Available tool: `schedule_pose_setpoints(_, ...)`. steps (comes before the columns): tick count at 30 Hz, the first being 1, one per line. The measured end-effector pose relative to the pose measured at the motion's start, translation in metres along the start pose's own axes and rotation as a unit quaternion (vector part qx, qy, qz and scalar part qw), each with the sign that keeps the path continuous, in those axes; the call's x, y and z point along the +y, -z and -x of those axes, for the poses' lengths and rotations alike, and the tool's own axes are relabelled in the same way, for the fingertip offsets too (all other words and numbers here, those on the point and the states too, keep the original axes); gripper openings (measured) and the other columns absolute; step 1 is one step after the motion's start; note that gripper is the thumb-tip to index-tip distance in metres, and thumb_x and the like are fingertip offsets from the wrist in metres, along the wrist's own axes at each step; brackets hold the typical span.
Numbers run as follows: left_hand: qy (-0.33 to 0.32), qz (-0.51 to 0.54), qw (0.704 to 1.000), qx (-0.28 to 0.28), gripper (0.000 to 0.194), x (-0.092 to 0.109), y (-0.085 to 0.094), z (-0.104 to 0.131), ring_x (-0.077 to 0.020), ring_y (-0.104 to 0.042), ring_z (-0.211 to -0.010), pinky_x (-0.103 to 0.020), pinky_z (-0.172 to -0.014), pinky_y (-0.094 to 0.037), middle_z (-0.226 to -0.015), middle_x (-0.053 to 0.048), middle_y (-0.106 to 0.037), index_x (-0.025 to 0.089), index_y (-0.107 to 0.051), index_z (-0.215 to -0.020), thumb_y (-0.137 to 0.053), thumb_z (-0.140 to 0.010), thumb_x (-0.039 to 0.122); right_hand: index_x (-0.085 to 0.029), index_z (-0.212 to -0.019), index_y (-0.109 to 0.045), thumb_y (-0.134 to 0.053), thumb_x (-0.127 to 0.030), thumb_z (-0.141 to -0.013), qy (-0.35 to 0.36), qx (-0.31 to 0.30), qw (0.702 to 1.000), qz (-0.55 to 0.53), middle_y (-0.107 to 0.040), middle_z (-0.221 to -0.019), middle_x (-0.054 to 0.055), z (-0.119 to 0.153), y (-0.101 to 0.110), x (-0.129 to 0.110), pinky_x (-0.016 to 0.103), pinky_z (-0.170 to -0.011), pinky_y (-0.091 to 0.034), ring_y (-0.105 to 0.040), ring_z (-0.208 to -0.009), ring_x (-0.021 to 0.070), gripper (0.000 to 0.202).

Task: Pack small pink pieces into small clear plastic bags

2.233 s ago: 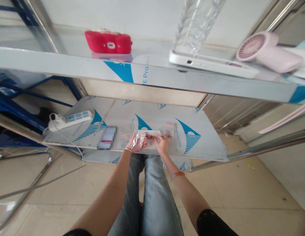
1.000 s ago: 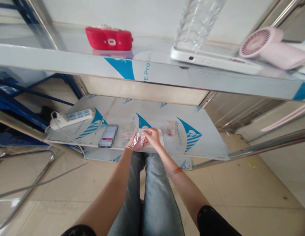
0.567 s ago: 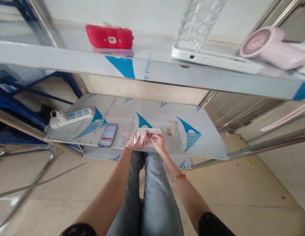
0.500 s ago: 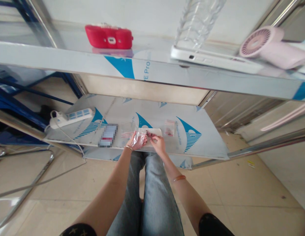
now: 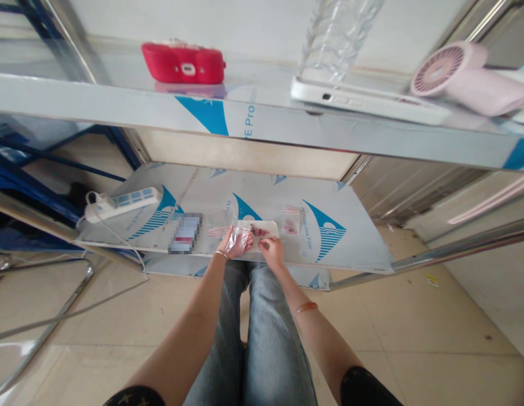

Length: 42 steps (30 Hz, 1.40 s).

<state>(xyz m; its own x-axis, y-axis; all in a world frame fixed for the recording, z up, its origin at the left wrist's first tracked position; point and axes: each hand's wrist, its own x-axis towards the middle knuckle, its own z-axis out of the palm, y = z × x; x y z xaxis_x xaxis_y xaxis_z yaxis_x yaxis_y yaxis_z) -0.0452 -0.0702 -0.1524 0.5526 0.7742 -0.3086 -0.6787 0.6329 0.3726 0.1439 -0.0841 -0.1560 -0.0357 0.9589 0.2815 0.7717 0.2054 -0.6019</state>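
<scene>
In the head view my left hand [image 5: 226, 243] is closed on a clear plastic bag [image 5: 237, 239], held over the front of the low shelf. Beside it, my right hand [image 5: 272, 249] has its fingers drawn together near a white sheet [image 5: 271, 226]; whatever they pinch is too small to make out. Small dark red pieces [image 5: 259, 230] lie in a heap on the sheet, just beyond my right fingertips. To the right rests a small zip bag [image 5: 292, 221] with red pieces inside. Another clear bag [image 5: 220, 224] with pink stripes lies left of my left hand.
A phone [image 5: 186, 233] and a white power strip [image 5: 127, 202] lie at the left of the low shelf [image 5: 355, 248]. On the upper shelf above my hands are a red case [image 5: 183, 63], a white device [image 5: 363, 101], a clear bottle [image 5: 340, 39] and a pink fan [image 5: 465, 79].
My right hand has drawn back slightly toward me, off the dark red pieces, which now show more fully on the sheet. My left hand keeps its place with the bag.
</scene>
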Motion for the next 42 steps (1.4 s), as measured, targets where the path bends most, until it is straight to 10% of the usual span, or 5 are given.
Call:
schedule_pose_setpoints(9, -0.005, -0.022, 1.0, 0.018, 0.071, 0.002, 0.0, 0.0, -0.0207, -0.065, -0.077, -0.038, -0.085, -0.05, -0.083, -0.013, -0.068, 0.011, -0.064, -0.104, -0.019, -0.091, 0.065, -0.017, -0.074, -0.07, -0.062, -0.033, -0.08, -0.025, 0.079, 0.979, -0.186, -0.07, -0.076, 0.008, -0.025, 0.008, -0.025, 0.032, -0.074, -0.049, -0.063, -0.074, 0.0207, 0.018)
schedule_pose_setpoints(17, -0.016, -0.029, 0.999, 0.018, 0.069, 0.001, -0.001, 0.0, -0.0215, -0.065, -0.08, -0.037, -0.085, -0.049, -0.086, -0.013, -0.069, 0.011, -0.062, -0.108, -0.017, -0.093, 0.062, -0.019, -0.072, -0.07, -0.068, -0.031, -0.076, 0.008, 0.012, 0.97, -0.242, -0.07, -0.074, 0.004, -0.047, 0.015, -0.069, 0.029, -0.07, -0.049, -0.063, -0.071, 0.0183, 0.013)
schedule_pose_setpoints(29, 0.002, -0.019, 1.0, -0.01, 0.067, 0.001, 0.003, -0.002, -0.0182, -0.064, -0.071, -0.031, -0.075, -0.051, -0.08, -0.012, -0.067, 0.01, -0.062, -0.103, -0.027, -0.09, 0.066, -0.017, -0.07, -0.07, -0.062, -0.019, -0.074, 0.021, -0.013, 0.995, -0.093, -0.068, -0.083, 0.008, -0.012, -0.006, -0.016, 0.037, -0.083, -0.047, -0.061, -0.085, 0.0242, 0.009)
schedule_pose_setpoints(42, -0.012, -0.025, 0.999, 0.03, 0.072, 0.001, -0.006, 0.002, -0.0202, -0.063, -0.073, -0.038, -0.082, -0.05, -0.075, -0.01, -0.064, 0.009, -0.065, -0.097, -0.014, -0.094, 0.059, -0.017, -0.07, -0.072, -0.066, -0.024, -0.075, 0.03, -0.006, 0.998, -0.053, -0.067, -0.084, 0.01, -0.007, -0.014, -0.016, 0.037, -0.087, -0.046, -0.06, -0.09, 0.0245, 0.01)
